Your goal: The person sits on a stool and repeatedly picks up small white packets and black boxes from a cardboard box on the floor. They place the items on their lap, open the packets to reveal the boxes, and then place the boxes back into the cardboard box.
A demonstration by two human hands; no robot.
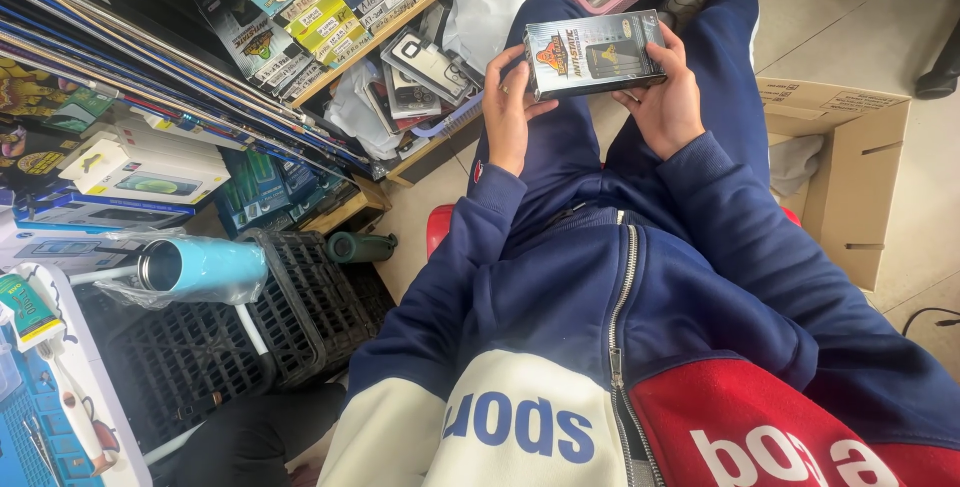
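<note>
A dark flat retail box (pixel 592 54) with a printed picture on its face is held above my lap. My left hand (pixel 508 112) grips its left end, fingers curled round the edge. My right hand (pixel 668 97) holds its right end and underside. Both arms wear blue tracksuit sleeves, and I sit on a red stool (pixel 438 227), with my blue trousers stretching away below the box.
Wooden shelves (pixel 400 19) at upper left hold several small packaged boxes and phone cases. An open cardboard box (pixel 848 172) stands at right. At left are a black plastic crate (pixel 300 292), a light-blue tumbler in a plastic bag (pixel 200 267) and a green bottle (pixel 360 245).
</note>
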